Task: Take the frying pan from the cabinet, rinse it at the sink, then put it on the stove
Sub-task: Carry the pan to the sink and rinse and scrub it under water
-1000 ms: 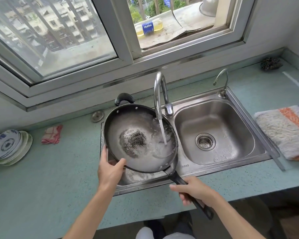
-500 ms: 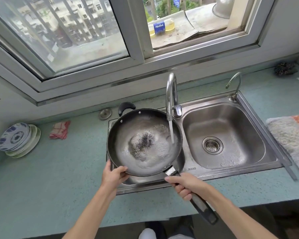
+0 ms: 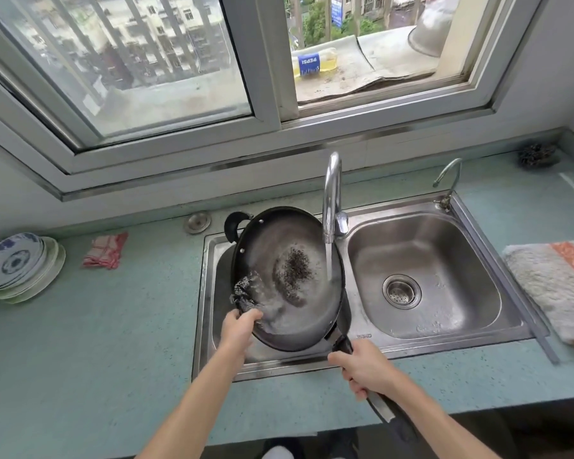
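I see my right hand [image 3: 365,371] wrapped round the frying pan [image 3: 289,279] handle at lower right, left hand [image 3: 239,326] clutching its near rim, centre frame.

My left hand [image 3: 241,326] reaches forward, fingers curled in a closed grip. My right hand [image 3: 365,371] is fisted tight, forearm angled inward.

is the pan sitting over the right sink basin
No, the frying pan is held over the left basin under the running faucet, while the right basin holds nothing but its drain.
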